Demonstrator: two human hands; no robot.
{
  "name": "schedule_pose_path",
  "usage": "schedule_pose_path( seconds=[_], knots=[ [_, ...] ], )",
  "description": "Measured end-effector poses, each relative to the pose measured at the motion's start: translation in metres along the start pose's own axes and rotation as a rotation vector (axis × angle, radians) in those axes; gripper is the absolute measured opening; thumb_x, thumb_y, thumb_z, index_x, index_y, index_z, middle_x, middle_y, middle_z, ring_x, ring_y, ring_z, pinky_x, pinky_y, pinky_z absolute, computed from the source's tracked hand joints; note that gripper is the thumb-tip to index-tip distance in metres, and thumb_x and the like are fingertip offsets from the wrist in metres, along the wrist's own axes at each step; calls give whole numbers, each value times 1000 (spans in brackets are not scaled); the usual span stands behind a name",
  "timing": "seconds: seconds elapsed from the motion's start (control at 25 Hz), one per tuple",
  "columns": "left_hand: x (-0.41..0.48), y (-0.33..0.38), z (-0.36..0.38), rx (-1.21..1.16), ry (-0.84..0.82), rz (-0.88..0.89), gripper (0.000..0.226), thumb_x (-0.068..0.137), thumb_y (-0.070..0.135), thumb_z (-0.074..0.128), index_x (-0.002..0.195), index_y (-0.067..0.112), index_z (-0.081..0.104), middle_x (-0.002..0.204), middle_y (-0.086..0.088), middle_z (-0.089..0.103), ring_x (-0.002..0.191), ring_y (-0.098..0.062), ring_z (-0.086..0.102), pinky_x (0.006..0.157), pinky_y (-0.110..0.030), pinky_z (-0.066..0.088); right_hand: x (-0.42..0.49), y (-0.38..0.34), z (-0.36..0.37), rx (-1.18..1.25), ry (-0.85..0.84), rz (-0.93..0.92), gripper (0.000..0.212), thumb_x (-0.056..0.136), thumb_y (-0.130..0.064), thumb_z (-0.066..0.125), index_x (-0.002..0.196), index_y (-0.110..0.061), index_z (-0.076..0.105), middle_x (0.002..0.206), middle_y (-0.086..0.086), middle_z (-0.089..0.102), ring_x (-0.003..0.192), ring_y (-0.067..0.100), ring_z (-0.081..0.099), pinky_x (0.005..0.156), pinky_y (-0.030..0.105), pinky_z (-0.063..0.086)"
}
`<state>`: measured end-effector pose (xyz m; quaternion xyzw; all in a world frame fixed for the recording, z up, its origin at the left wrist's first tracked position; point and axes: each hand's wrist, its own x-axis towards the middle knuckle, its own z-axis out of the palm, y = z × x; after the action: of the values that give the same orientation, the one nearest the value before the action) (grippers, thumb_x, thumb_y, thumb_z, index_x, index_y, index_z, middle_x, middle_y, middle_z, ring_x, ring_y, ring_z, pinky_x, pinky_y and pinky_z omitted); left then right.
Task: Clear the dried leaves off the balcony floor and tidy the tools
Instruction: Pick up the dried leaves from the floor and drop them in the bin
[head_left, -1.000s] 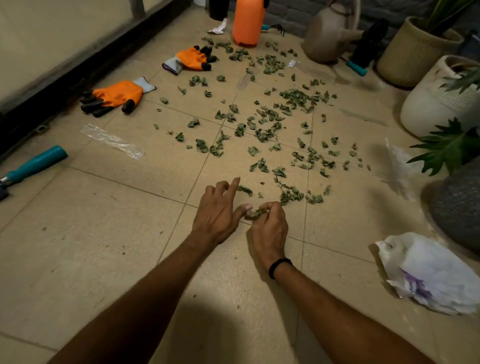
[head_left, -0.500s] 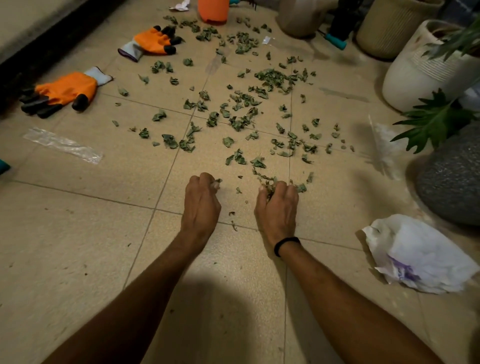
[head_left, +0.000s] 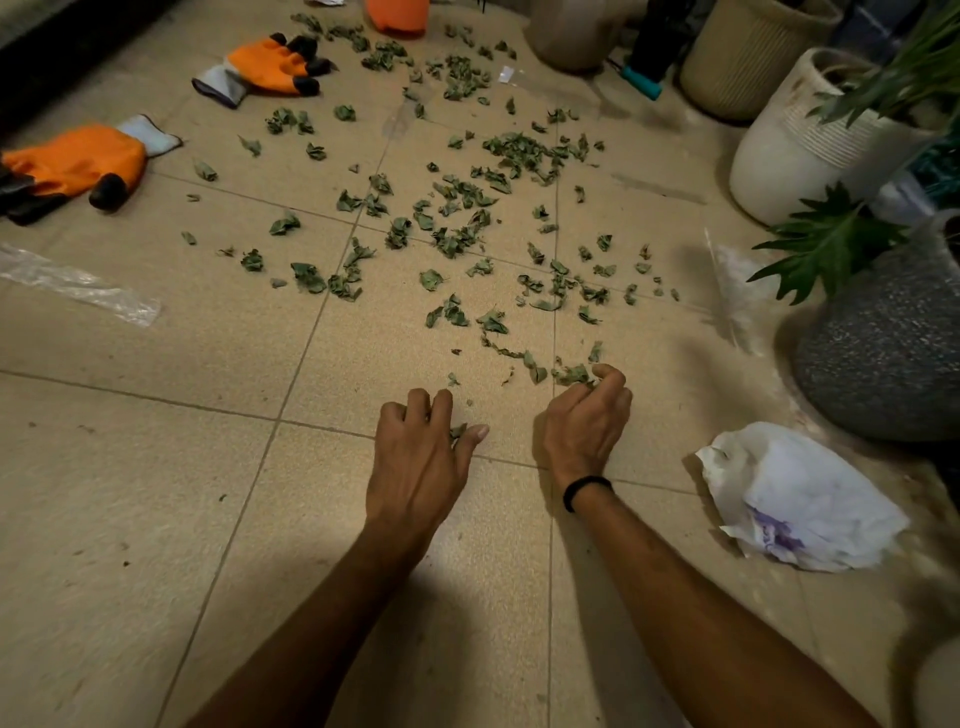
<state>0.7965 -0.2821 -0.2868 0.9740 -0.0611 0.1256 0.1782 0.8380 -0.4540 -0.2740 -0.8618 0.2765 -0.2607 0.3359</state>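
Dried leaves (head_left: 457, 218) are lying scattered all over the tiled balcony floor (head_left: 156, 467), mostly across the middle and far part, thinning out toward the near side where both hands are working. The left hand (head_left: 421, 462) is sitting knuckles-up on the floor with its fingers curling in. A bit of leaf is poking out between thumb and fingers, so it's pinching a few leaves. The right hand (head_left: 587, 421), just to the right and wearing a black wristband (head_left: 587, 488), is curling its fingers round a small clump at the near edge of the scatter. The two hands are close together but not touching.

Over on the left an orange glove (head_left: 78, 161) is lying flat by the edge of view, and a second orange glove (head_left: 270, 65) is lying farther back among the leaves. A strip of clear plastic (head_left: 78, 283) is lying just near of the first glove. A crumpled white bag (head_left: 800, 504) is sitting right of the right forearm. Beyond it a grey speckled pot (head_left: 883, 353), a white pot (head_left: 795, 150) and a beige ribbed pot (head_left: 743, 57) are lining the right side. A teal-handled tool (head_left: 641, 83) is poking out beside the beige one, and the bottom of an orange bottle (head_left: 397, 15) is showing at the far edge.
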Motion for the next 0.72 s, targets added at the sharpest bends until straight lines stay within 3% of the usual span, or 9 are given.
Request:
schedule_pose_path(
  seconds=[0.12,0.24,0.32,0.44,0.56,0.64,0.72],
  knots=[
    [5,-1,2,96,-9,77,31,101,45,51,97,16,59,84,-4,54,71,-18,40,64,-35,42,20,5,3,-166,-111,70,43,98,-41,46,125,-7,51,117,18,47,109,32,45,91,36,36],
    [3,0,0,158,6,144,24,99,30,61,79,16,62,67,-3,52,58,-18,43,53,-34,40,23,-5,15,-314,-204,-99,62,92,-69,39,118,-14,50,113,9,43,103,23,42,90,37,39],
    [0,0,-4,138,-13,101,26,98,25,62,73,17,57,62,-1,51,51,-14,40,47,-29,33,18,-8,24,-405,-221,-275,51,94,-64,40,108,-16,50,105,6,46,94,21,46,83,35,42],
    [-1,-5,-5,76,-113,48,29,93,21,68,69,19,52,56,1,50,42,-13,39,40,-23,29,15,-10,36,-406,-259,-376,27,101,-34,41,102,-10,53,96,11,56,86,29,55,71,37,46],
    [-3,-11,-26,-89,-184,-76,30,97,26,61,70,18,52,59,-1,55,44,-19,51,43,-26,33,14,-25,32,-381,-288,-245,26,101,-25,41,104,-4,56,94,14,60,84,32,59,65,34,43],
    [-4,-19,-43,-422,-149,-307,37,102,30,49,67,17,50,60,-1,55,51,-19,51,48,-27,35,12,-40,20,-227,-370,-46,26,100,-26,43,95,-4,57,82,8,58,80,28,58,58,29,36],
    [-8,-33,-70,-824,-93,-611,39,97,28,50,60,20,44,54,1,44,49,-16,39,48,-26,30,6,-60,8,37,-445,276,30,99,-28,48,81,-6,57,69,3,53,68,23,54,50,26,32]
  ],
)
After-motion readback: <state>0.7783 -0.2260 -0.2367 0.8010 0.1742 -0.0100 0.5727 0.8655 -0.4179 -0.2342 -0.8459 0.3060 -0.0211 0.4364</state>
